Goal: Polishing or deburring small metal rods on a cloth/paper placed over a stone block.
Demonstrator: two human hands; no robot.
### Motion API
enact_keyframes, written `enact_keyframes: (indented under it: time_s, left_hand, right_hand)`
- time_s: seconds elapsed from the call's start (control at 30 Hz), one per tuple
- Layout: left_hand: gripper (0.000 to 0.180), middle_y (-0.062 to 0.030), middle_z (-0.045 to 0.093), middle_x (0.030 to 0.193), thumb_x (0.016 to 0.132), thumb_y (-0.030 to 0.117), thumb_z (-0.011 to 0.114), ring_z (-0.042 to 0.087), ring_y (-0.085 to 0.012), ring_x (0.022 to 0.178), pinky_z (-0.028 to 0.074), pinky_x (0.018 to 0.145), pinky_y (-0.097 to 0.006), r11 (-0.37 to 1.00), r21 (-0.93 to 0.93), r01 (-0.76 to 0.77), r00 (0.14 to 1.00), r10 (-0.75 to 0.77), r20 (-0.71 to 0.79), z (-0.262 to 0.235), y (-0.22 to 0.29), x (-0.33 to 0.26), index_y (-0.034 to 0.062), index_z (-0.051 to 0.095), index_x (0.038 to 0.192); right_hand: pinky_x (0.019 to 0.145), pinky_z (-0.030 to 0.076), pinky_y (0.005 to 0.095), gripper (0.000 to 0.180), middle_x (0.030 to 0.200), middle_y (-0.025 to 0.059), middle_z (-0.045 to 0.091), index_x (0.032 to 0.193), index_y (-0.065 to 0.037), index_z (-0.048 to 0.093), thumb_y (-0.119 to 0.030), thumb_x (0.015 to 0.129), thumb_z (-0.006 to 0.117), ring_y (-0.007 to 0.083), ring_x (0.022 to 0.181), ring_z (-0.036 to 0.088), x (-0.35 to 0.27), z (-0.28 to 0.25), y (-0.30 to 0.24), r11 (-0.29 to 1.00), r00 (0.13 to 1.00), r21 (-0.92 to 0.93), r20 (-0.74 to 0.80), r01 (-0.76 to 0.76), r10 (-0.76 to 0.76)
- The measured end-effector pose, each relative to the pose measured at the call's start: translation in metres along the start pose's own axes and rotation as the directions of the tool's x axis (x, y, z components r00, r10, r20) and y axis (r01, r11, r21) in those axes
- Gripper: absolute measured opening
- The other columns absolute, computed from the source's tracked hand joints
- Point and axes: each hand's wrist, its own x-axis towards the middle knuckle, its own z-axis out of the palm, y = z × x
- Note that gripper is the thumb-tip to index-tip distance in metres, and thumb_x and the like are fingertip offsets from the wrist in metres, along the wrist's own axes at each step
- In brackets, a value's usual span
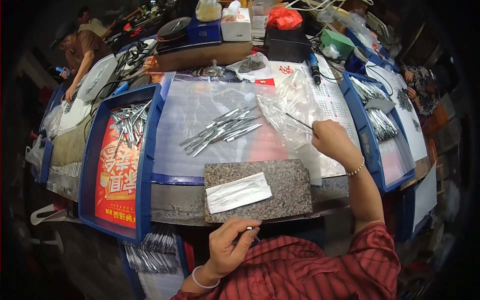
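My right hand [334, 144] is closed around the end of a thin dark rod [299, 121], which points up and left over a clear plastic bag [295, 102]. Low in front of my body, my left hand [231, 246] is pinched shut. A small bright tip [249, 228] shows between its thumb and forefinger; the rest of that thing is hidden. Just beyond the left hand lies a speckled granite slab [290, 187] with a grey-smudged, folded white paper or cloth [237, 192] on it. Past the slab, a loose pile of slim silver metal pieces [222, 129] rests on plastic sheeting.
A blue tray [90, 200] at left holds metal pieces on red paper; another blue tray [367, 145] stands at right with bundled pieces. Below the left tray is a third container of metal pieces [155, 255]. A rotary tool [314, 70] and boxes line the back. Other people work at both sides.
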Motion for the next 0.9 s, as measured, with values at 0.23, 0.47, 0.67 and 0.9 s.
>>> enact_keyframes:
  time_s: [0.23, 0.47, 0.67, 0.9]
  left_hand:
    - [0.013, -0.0115, 0.067, 0.085, 0.086, -0.002, 0.065, 0.063, -0.0167, 0.071, 0.049, 0.064, -0.026, 0.995, -0.006, 0.097, 0.995, -0.097, 0.021, 0.01, 0.002, 0.003, -0.0022, 0.068, 0.098]
    - [0.012, -0.0112, 0.066, 0.086, 0.089, 0.001, 0.063, 0.062, -0.0129, 0.068, 0.049, 0.061, -0.023, 0.995, 0.022, 0.102, 0.994, -0.103, 0.042, 0.02, 0.004, 0.003, -0.004, 0.067, 0.099]
    - [0.012, -0.0114, 0.067, 0.083, 0.087, -0.001, 0.064, 0.063, -0.0157, 0.071, 0.049, 0.063, -0.025, 0.989, -0.02, 0.145, 0.989, -0.146, -0.023, 0.014, 0.005, 0.003, -0.0025, 0.068, 0.098]
    - [0.013, -0.0079, 0.066, 0.084, 0.098, 0.006, 0.05, 0.065, -0.0127, 0.077, 0.05, 0.07, -0.024, 0.971, -0.086, 0.225, 0.972, -0.218, 0.084, -0.004, 0.016, 0.031, -0.0019, 0.061, 0.1]
  right_hand:
    - [0.067, 0.05, 0.0416, 0.013, 0.078, 0.0199, 0.065, 0.084, 0.003, 0.062, -0.009, 0.078, 0.063, 0.0377, 0.073, 0.063, 0.005, 0.028, 0.013, 0.934, 0.997, 0.352, -0.062, 0.064, -0.045]
    - [0.067, 0.051, 0.0361, 0.05, 0.095, 0.0141, 0.068, 0.132, -0.007, 0.055, -0.01, 0.083, 0.066, 0.026, 0.073, 0.064, 0.043, 0.005, -0.022, 0.689, 0.909, 0.594, -0.31, 0.415, -0.28]
    - [0.065, 0.051, 0.0416, 0.026, 0.079, 0.0209, 0.065, 0.113, -0.004, 0.06, -0.007, 0.088, 0.055, 0.0348, 0.072, 0.065, 0.032, -0.02, -0.048, 0.767, 0.892, 0.52, -0.426, 0.377, -0.149]
    - [0.06, 0.047, 0.0252, 0.015, 0.084, 0.0031, 0.067, 0.103, -0.005, 0.066, -0.004, 0.091, 0.059, 0.0096, 0.069, 0.061, -0.094, -0.111, -0.095, -0.063, 0.689, 0.693, -0.698, 0.719, 0.195]
